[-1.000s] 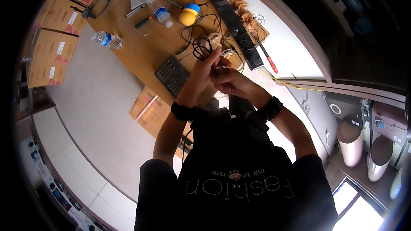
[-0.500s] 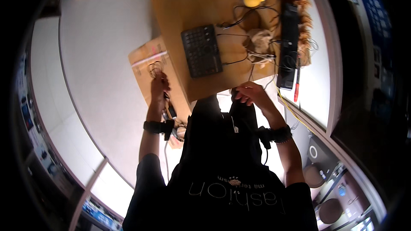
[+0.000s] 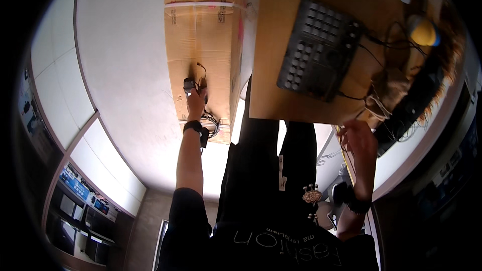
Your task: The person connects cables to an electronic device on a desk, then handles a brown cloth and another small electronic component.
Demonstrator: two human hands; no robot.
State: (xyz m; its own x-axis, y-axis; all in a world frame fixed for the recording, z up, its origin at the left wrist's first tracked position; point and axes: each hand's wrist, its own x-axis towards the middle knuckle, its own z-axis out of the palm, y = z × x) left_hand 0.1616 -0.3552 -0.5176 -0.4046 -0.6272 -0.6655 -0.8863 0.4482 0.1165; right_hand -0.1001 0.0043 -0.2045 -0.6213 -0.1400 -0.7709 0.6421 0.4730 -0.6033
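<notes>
My left hand (image 3: 196, 101) is closed over the brown cardboard box (image 3: 206, 35), left of the table. At its fingers are a small black block (image 3: 189, 85) and a thin dark cable (image 3: 202, 68) with a plug end; whether they are joined is unclear. Just below the hand, a coil of black cable (image 3: 213, 126) lies on the box. My right hand (image 3: 359, 140) is at the table's front edge near the right corner, fingers bent and blurred. Whether it grips a cable there cannot be made out. A black pad controller (image 3: 321, 45) with rows of buttons sits on the table.
The wooden table (image 3: 291, 108) also carries a brown cloth bundle (image 3: 389, 93), a yellow and blue ball-like thing (image 3: 423, 32), and a long black bar (image 3: 414, 105) along the right side. Cables run among them. A white strap (image 3: 201, 5) crosses the box.
My view has shifted, showing more of the box and bringing the controller closer. My right hand has gone from below the table edge to its right corner. The black block now shows at my left hand.
</notes>
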